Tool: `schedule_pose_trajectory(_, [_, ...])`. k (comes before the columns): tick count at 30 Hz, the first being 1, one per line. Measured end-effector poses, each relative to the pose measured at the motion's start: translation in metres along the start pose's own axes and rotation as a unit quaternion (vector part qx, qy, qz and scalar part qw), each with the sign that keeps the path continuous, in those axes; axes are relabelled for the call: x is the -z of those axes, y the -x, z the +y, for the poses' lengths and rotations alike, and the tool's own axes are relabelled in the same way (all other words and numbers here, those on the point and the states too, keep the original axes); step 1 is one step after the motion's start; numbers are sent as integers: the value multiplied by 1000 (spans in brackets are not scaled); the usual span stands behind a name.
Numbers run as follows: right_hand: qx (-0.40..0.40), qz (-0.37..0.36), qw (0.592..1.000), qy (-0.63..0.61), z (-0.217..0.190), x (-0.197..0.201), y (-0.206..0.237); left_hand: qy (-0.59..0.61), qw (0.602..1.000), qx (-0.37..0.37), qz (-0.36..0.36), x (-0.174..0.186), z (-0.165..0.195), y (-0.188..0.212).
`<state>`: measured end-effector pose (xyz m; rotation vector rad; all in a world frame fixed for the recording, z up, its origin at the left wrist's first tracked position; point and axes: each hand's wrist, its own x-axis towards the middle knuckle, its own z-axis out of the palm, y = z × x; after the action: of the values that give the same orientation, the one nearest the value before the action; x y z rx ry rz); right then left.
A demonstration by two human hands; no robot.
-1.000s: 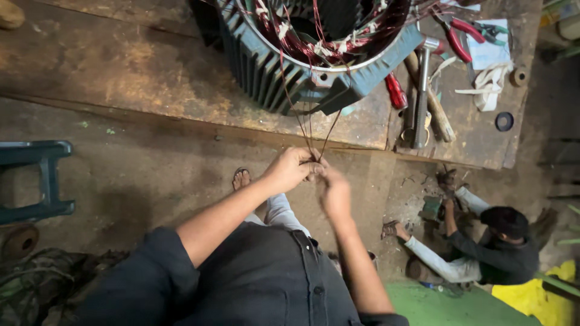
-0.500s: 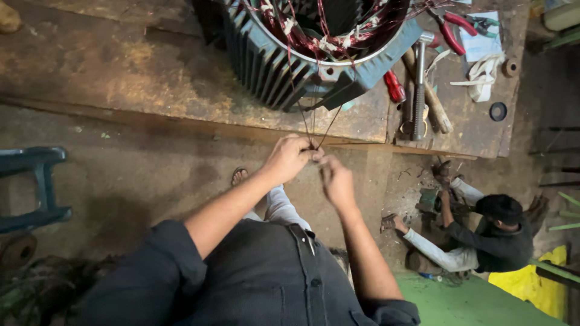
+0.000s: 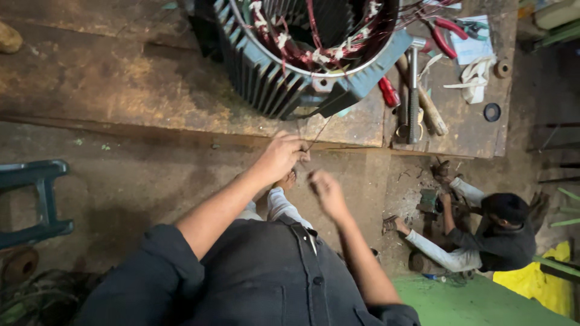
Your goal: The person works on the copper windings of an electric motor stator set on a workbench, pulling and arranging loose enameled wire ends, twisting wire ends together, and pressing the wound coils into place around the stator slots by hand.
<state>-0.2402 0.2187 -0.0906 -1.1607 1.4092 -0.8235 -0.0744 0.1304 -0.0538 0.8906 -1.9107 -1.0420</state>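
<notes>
We hold the wires (image 3: 311, 137) that hang from the stator (image 3: 302, 60) at the bench (image 3: 121, 84) edge.

Our left hand (image 3: 279, 158) is closed around the thin wires just below the bench edge; they run up from our fingers to the underside of the finned blue stator, which sits on the worn wooden bench with red and white windings showing inside its bore. Our right hand (image 3: 326, 190) is just beside the left and a little lower, blurred, so we cannot tell whether it is open or closed or touching the wires. On the bench to the right of the stator lie a hammer (image 3: 413, 90), red pliers (image 3: 446, 33) and a white rag (image 3: 474, 75). Below right, 1 other person (image 3: 483, 232) crouches on the floor. A blue stool (image 3: 36, 199) stands at far left.
</notes>
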Motion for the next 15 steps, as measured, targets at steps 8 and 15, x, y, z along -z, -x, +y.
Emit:
schedule_pose_trajectory(8, [78, -40, 972, 217, -26, -25, -24, -24, 998, -29, 43, 5, -9, -14])
schedule_pose_trajectory(15, [211, -95, 879, 418, -39, 33, -36, -122, 982, 114, 84, 3, -31, -12])
